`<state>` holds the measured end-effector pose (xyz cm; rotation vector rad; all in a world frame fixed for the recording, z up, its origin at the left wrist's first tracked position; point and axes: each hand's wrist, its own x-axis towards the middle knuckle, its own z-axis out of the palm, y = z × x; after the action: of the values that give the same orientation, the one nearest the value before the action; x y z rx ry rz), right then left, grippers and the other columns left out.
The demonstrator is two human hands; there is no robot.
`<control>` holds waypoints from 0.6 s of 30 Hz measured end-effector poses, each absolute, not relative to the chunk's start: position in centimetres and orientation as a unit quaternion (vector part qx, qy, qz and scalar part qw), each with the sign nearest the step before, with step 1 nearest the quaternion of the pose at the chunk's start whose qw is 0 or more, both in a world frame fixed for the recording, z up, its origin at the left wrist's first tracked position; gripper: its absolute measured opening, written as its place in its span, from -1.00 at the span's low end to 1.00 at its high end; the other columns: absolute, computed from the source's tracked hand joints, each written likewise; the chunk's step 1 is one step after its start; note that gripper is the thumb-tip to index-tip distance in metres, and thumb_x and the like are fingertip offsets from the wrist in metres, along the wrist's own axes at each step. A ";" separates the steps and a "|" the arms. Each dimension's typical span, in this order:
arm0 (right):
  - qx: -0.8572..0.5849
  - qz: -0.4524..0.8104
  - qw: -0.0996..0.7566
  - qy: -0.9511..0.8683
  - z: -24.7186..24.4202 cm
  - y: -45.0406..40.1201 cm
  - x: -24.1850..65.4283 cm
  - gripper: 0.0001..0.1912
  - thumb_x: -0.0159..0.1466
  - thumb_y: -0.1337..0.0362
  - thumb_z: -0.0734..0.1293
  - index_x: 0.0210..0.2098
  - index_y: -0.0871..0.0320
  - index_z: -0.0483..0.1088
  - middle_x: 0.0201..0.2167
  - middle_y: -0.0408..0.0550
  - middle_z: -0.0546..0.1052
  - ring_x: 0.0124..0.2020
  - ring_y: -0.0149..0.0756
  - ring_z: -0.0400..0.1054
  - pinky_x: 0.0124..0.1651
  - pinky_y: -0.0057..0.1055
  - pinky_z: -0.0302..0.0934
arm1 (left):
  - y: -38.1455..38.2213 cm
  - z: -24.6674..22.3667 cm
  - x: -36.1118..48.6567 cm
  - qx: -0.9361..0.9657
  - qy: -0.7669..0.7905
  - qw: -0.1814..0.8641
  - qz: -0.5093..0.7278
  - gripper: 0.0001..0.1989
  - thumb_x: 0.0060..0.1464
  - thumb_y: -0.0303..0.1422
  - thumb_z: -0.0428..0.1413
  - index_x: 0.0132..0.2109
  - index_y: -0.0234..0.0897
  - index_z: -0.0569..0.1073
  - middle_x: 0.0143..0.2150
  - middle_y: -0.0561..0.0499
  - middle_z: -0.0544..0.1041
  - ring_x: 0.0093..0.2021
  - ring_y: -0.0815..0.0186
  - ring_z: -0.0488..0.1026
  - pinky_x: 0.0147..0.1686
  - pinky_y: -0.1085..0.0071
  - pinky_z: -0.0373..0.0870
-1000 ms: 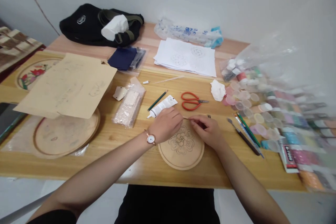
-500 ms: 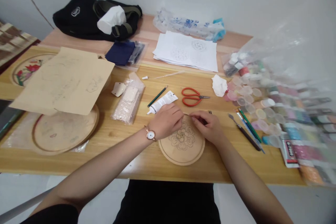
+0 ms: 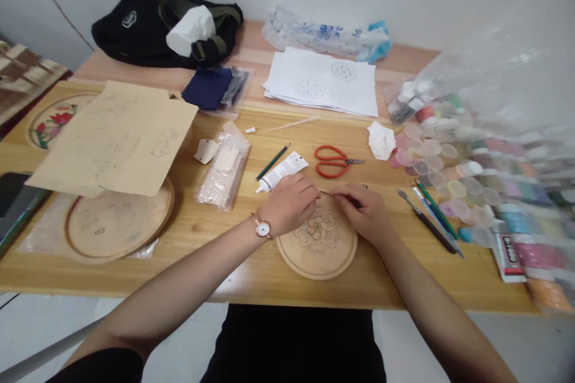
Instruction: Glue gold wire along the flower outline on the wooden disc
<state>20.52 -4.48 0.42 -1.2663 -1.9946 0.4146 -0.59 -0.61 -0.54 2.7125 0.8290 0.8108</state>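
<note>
A round wooden plate [image 3: 317, 263] with a flower outline drawn on it lies at the table's front edge. Over its far rim, my left hand [image 3: 293, 203] and my right hand [image 3: 363, 210] face each other with fingertips pinched. Between them a thin dark strand [image 3: 325, 192] stretches across a small gap; whether it is thread or wire I cannot tell. A watch [image 3: 262, 228] circles my left wrist. Just beyond my left hand lie a white glue tube [image 3: 285, 170] and a dark green pencil [image 3: 273, 161]. Red-handled scissors [image 3: 335, 161] rest beyond the plate.
Paint pots [image 3: 480, 173] in clear plastic crowd the right, beside brushes [image 3: 433, 212] and a boxed tube [image 3: 507, 251]. On the left, brown paper [image 3: 117, 137] covers part of another round plate [image 3: 117, 230]. Printed sheets [image 3: 321, 84] and a black bag [image 3: 130, 36] are at the back.
The view has shifted slightly, so most things appear a little to the right. My hands stay pinched at the plate's far rim, and the strand between them now shows more clearly.
</note>
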 end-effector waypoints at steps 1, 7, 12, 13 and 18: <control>-0.487 0.158 0.365 -0.777 0.4 -4.5 20.6 -0.84 0.28 0.42 0.27 -0.28 0.09 0.49 -0.42 -0.14 0.58 -0.40 -0.36 0.46 -0.34 -0.41 0.36 | -0.6 -0.5 -0.6 0.916 0.276 0.094 0.276 -0.81 0.26 -0.45 -0.05 -0.20 -0.29 0.47 -0.26 -0.02 0.55 -0.23 0.25 0.39 -0.21 0.30 0.31; -0.465 0.147 0.373 -0.789 0.6 -4.3 20.9 -0.83 0.29 0.42 0.28 -0.25 0.08 0.49 -0.34 -0.11 0.56 -0.32 -0.36 0.46 -0.27 -0.39 0.37 | -0.4 -0.4 -0.5 0.924 0.244 0.080 0.284 -0.81 0.31 -0.32 0.01 -0.20 -0.25 0.49 -0.29 0.02 0.54 -0.25 0.28 0.38 -0.24 0.33 0.28; -0.446 0.140 0.371 -0.802 0.3 -4.2 21.0 -0.80 0.28 0.43 0.26 -0.27 0.08 0.51 -0.33 -0.10 0.55 -0.30 -0.37 0.45 -0.27 -0.42 0.35 | -0.5 -0.4 -0.5 0.928 0.223 0.063 0.292 -0.81 0.31 -0.39 0.01 -0.22 -0.23 0.51 -0.30 0.03 0.54 -0.25 0.29 0.38 -0.25 0.34 0.24; -0.442 0.138 0.371 -0.805 0.2 -4.2 21.0 -0.80 0.28 0.44 0.26 -0.27 0.08 0.51 -0.33 -0.10 0.54 -0.30 -0.38 0.45 -0.27 -0.42 0.35 | -0.5 -0.4 -0.5 0.928 0.220 0.062 0.293 -0.81 0.31 -0.39 0.01 -0.23 -0.23 0.51 -0.30 0.03 0.55 -0.25 0.30 0.38 -0.25 0.35 0.24; -0.421 0.125 0.359 -0.823 0.0 -4.3 21.0 -0.80 0.27 0.44 0.27 -0.25 0.07 0.50 -0.31 -0.12 0.53 -0.28 -0.39 0.43 -0.25 -0.42 0.33 | -0.3 -0.5 -0.5 0.929 0.212 0.067 0.297 -0.80 0.31 -0.32 0.03 -0.25 -0.23 0.51 -0.29 0.03 0.55 -0.25 0.30 0.39 -0.26 0.34 0.26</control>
<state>20.99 -4.32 0.02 -1.0856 -2.1234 0.3214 -0.50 -0.33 -0.52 2.7997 0.6376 0.8961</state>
